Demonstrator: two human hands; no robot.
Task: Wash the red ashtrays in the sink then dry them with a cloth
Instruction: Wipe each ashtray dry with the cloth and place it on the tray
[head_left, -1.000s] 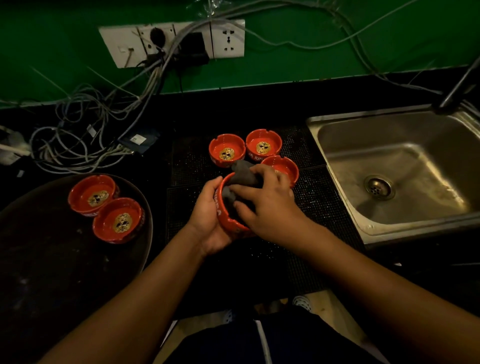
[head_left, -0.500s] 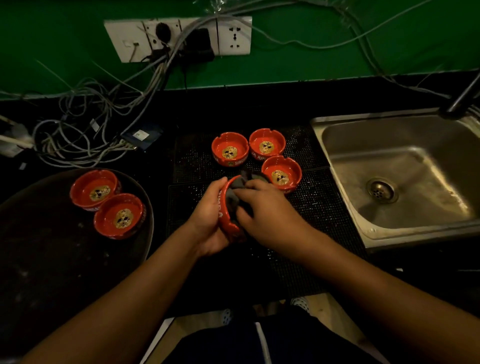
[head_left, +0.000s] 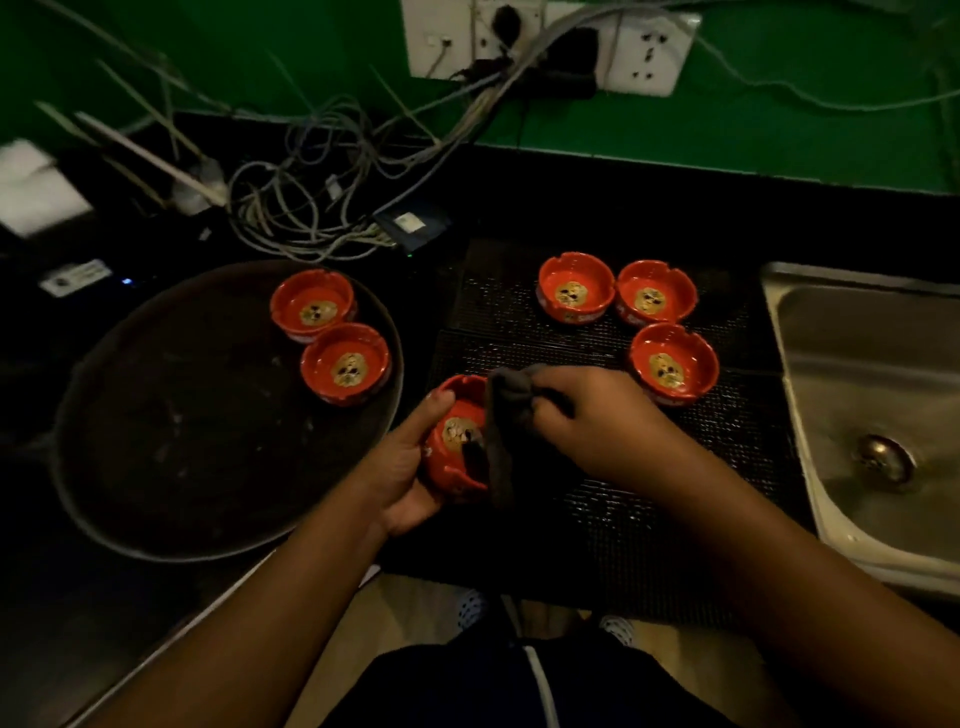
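Note:
My left hand (head_left: 402, 467) grips a red ashtray (head_left: 451, 441), tilted toward me above the black mesh mat (head_left: 597, 509). My right hand (head_left: 587, 421) pinches a dark grey cloth (head_left: 501, 431) that hangs over the ashtray's right rim and hides that side. Three more red ashtrays stand on the mat: one at the back left (head_left: 574, 291), one at the back right (head_left: 655, 297) and one nearer me (head_left: 674, 361). Two others (head_left: 313, 305) (head_left: 345, 362) sit on the round dark tray (head_left: 156, 467) at the left.
A steel sink (head_left: 878, 395) with its drain lies at the right edge. A tangle of cables (head_left: 311, 208) and a wall socket plate (head_left: 545, 47) fill the back of the black counter. The counter's front edge runs just below my forearms.
The view has swung left. The held ashtray now faces up toward me, and the cloth has come off its inside to hang over the right rim.

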